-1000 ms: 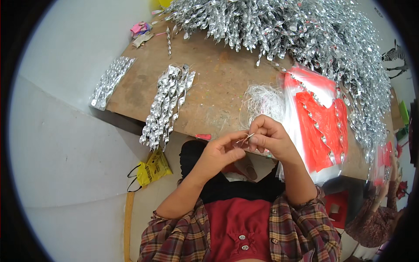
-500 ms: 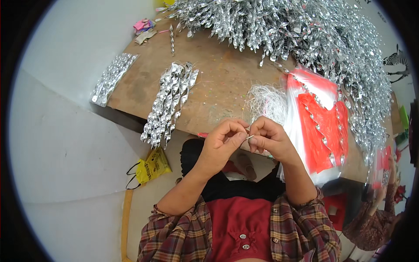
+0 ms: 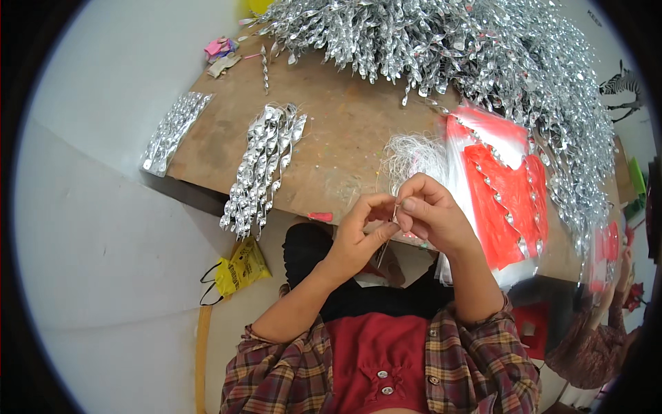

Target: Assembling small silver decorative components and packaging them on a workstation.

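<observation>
A red-and-clear plastic bag (image 3: 507, 190) lay on the wooden table (image 3: 345, 131), holding a few silver spiral pieces. A large heap of silver spirals (image 3: 483, 62) covered the table's far side; a smaller bundle (image 3: 262, 165) lay at its near-left edge. The floor was pale grey. Both hands met at the table's near edge: the left hand (image 3: 358, 234) and right hand (image 3: 431, 214) were pinched together on one thin silver piece (image 3: 387, 238).

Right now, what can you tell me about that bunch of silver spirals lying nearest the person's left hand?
The bunch of silver spirals is a loose row of shiny, foil-like twisted strips laid side by side on the worn brown table. It runs slantwise, its lower ends hanging over the near edge. Thin pale threads show at its top. Nothing touches it but the table.
</observation>
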Demonstrator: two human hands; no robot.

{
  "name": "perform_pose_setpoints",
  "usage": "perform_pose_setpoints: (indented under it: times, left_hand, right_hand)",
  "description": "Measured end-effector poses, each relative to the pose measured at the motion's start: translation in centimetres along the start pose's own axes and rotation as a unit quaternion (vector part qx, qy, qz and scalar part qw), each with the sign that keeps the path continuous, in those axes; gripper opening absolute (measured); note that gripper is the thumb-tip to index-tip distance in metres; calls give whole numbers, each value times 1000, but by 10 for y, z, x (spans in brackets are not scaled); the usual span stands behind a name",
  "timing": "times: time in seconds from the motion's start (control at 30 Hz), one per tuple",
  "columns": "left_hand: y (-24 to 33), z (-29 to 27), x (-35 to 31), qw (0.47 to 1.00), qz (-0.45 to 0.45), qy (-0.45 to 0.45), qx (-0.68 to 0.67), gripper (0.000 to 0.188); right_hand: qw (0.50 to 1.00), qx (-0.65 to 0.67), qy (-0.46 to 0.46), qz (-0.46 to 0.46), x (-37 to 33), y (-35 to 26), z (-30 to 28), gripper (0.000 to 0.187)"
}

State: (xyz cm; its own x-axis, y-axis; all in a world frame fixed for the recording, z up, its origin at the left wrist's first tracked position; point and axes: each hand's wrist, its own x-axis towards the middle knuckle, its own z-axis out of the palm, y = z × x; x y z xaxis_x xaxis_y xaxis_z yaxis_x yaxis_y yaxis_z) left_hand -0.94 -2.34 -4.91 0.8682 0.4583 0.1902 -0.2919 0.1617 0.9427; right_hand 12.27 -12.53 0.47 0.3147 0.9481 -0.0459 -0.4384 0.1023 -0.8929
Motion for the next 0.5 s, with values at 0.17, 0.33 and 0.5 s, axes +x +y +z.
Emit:
perform_pose_setpoints:
  times: [0.17, 0.33, 0.5]
  left_hand:
    - [18, -2, 7, 996, 35, -36, 76, 27]
    - [41, -13, 8, 961, 102, -47, 252, 27]
    - [48, -22, 1, 954, 74, -33, 287, 28]
  right_hand:
    - [998, 54, 16, 10, -3, -10, -13, 9]
    - [995, 96, 38, -7, 1, -6, -39, 6]
    - [991, 131, 32, 9, 2, 4, -44, 7]
